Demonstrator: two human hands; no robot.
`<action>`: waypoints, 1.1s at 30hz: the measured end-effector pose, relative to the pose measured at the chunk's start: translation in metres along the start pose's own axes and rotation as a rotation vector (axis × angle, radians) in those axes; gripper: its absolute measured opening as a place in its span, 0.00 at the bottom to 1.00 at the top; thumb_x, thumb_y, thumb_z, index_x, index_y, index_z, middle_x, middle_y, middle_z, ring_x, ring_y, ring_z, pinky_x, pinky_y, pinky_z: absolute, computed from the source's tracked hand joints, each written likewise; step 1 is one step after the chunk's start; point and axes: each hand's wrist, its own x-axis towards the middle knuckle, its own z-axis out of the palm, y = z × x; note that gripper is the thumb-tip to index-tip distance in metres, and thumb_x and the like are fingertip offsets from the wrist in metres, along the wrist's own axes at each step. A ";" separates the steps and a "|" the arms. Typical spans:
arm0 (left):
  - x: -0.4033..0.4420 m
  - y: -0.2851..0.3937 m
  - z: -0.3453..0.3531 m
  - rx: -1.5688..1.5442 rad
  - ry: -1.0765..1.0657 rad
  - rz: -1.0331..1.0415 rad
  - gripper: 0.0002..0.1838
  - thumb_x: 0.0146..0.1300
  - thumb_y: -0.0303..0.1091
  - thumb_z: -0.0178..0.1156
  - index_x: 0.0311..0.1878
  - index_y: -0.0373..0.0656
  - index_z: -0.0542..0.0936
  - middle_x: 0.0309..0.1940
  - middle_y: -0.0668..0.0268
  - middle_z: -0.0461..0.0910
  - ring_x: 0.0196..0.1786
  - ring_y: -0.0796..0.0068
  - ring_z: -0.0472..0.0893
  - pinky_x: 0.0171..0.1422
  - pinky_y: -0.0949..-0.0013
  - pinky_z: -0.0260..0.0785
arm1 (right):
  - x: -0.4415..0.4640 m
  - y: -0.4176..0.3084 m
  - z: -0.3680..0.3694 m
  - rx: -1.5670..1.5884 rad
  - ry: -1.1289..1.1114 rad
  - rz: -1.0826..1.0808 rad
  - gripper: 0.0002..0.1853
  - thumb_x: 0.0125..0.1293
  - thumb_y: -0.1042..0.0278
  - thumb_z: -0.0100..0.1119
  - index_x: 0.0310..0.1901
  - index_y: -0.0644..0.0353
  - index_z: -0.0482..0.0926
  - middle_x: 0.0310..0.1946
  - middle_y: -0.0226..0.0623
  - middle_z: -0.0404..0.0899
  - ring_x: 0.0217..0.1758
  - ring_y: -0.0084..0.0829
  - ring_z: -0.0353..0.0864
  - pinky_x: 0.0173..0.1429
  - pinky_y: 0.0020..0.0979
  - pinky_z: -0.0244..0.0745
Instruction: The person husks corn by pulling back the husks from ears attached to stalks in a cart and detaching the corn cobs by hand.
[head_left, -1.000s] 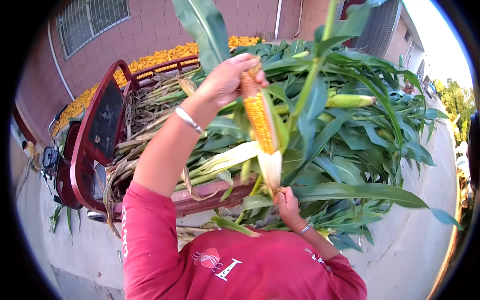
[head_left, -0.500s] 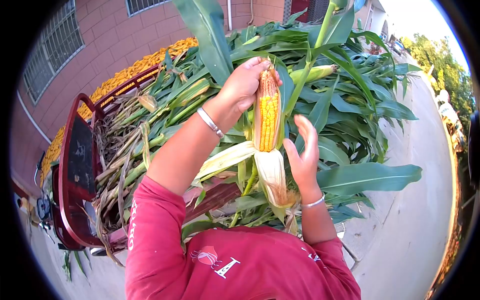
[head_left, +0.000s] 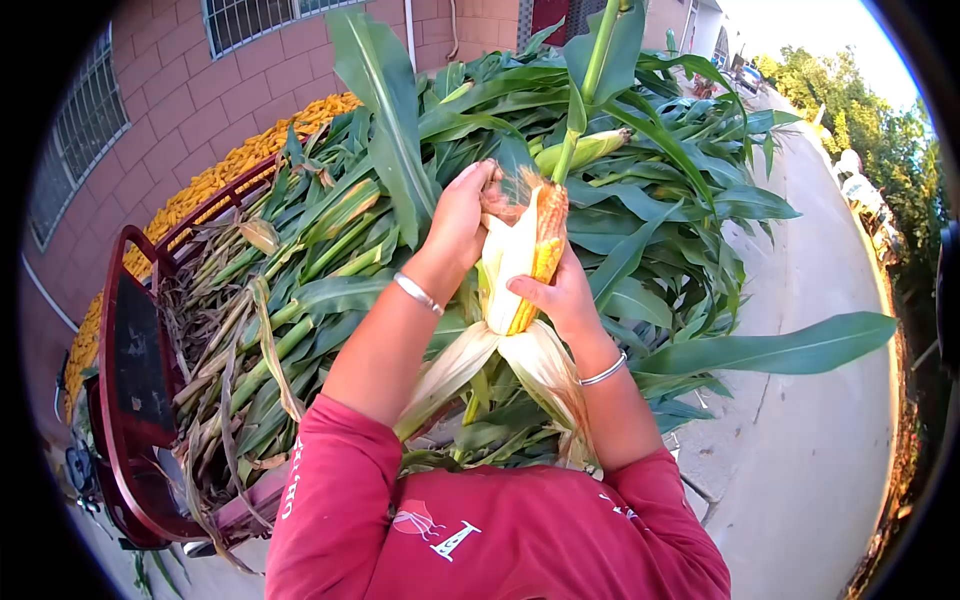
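A partly husked ear of corn (head_left: 549,232) stands upright in front of my chest, its yellow kernels showing on the right side. My right hand (head_left: 568,300) is wrapped round its lower half, thumb across the front. At the upper left of the ear, my left hand (head_left: 466,212) is closed on the tip of a pale corn husk (head_left: 508,258) with brown silk beside it. This husk still covers the ear's left side. Peeled husks (head_left: 545,375) hang down below the ear. The ear is on a green stalk (head_left: 590,85) that rises behind it.
A big heap of cut corn stalks (head_left: 690,210) lies behind my hands, partly on a dark red cart (head_left: 128,400) at left. Yellow corn ears (head_left: 225,175) are piled along the brick wall (head_left: 180,110). Concrete paving (head_left: 810,430) runs along the right.
My right hand has closed round the ear from an open position beside it. My left hand has shifted left, drawing a husk off the ear's tip. Another husk now hangs lower.
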 end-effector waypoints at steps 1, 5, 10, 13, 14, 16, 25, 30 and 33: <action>-0.015 0.008 0.007 0.032 -0.054 0.053 0.11 0.72 0.41 0.48 0.39 0.43 0.73 0.24 0.73 0.63 0.28 0.81 0.66 0.34 0.71 0.72 | -0.001 -0.002 -0.004 0.025 -0.041 0.091 0.50 0.48 0.70 0.76 0.70 0.61 0.54 0.58 0.35 0.68 0.60 0.26 0.69 0.63 0.29 0.67; -0.061 0.034 0.030 0.699 -0.396 0.430 0.21 0.66 0.49 0.56 0.51 0.42 0.75 0.29 0.72 0.63 0.31 0.82 0.65 0.37 0.79 0.58 | -0.005 0.003 -0.011 0.001 -0.101 0.058 0.44 0.52 0.64 0.74 0.68 0.62 0.58 0.58 0.34 0.68 0.61 0.26 0.68 0.64 0.30 0.64; -0.071 0.048 0.041 0.955 -0.464 0.555 0.14 0.57 0.35 0.67 0.43 0.36 0.80 0.41 0.68 0.73 0.44 0.76 0.71 0.51 0.73 0.63 | 0.003 -0.001 -0.004 0.016 -0.139 0.109 0.43 0.51 0.65 0.73 0.67 0.63 0.60 0.58 0.36 0.69 0.60 0.27 0.69 0.64 0.31 0.64; -0.073 0.046 0.032 0.820 -0.486 0.534 0.14 0.58 0.35 0.65 0.44 0.36 0.80 0.43 0.66 0.74 0.46 0.76 0.72 0.53 0.72 0.64 | 0.002 0.005 -0.001 0.038 -0.118 0.060 0.43 0.50 0.66 0.74 0.66 0.63 0.61 0.56 0.34 0.71 0.59 0.27 0.70 0.64 0.31 0.65; -0.069 0.043 0.026 0.754 -0.518 0.508 0.13 0.61 0.34 0.63 0.44 0.36 0.81 0.45 0.65 0.74 0.48 0.75 0.72 0.55 0.72 0.64 | 0.001 0.009 -0.001 0.039 -0.120 0.064 0.43 0.50 0.66 0.74 0.66 0.63 0.61 0.56 0.34 0.71 0.59 0.27 0.70 0.64 0.31 0.65; -0.067 0.040 0.021 0.672 -0.478 0.474 0.12 0.62 0.34 0.62 0.44 0.36 0.81 0.45 0.65 0.74 0.48 0.75 0.72 0.55 0.72 0.64 | -0.001 0.015 -0.002 0.165 -0.093 0.078 0.41 0.49 0.67 0.74 0.64 0.63 0.63 0.53 0.32 0.72 0.57 0.26 0.71 0.63 0.29 0.65; -0.071 0.009 0.018 -0.050 -0.240 0.262 0.11 0.74 0.40 0.47 0.48 0.43 0.68 0.33 0.68 0.74 0.36 0.77 0.76 0.56 0.72 0.68 | 0.004 0.008 0.017 0.050 0.052 -0.214 0.46 0.48 0.58 0.77 0.64 0.64 0.59 0.58 0.37 0.67 0.60 0.29 0.68 0.65 0.31 0.63; -0.054 -0.009 0.012 -0.221 -0.155 0.359 0.08 0.74 0.39 0.46 0.42 0.45 0.66 0.22 0.72 0.64 0.25 0.78 0.65 0.42 0.72 0.67 | 0.001 -0.006 0.019 -0.418 0.199 -0.214 0.42 0.46 0.63 0.77 0.60 0.65 0.63 0.52 0.39 0.72 0.54 0.29 0.73 0.61 0.32 0.67; -0.061 -0.011 0.010 -0.179 -0.241 0.388 0.07 0.74 0.37 0.45 0.42 0.44 0.67 0.23 0.71 0.65 0.27 0.79 0.67 0.43 0.72 0.68 | -0.006 0.007 0.026 -0.387 0.199 -0.171 0.36 0.50 0.79 0.69 0.60 0.66 0.61 0.56 0.40 0.70 0.56 0.28 0.72 0.62 0.32 0.68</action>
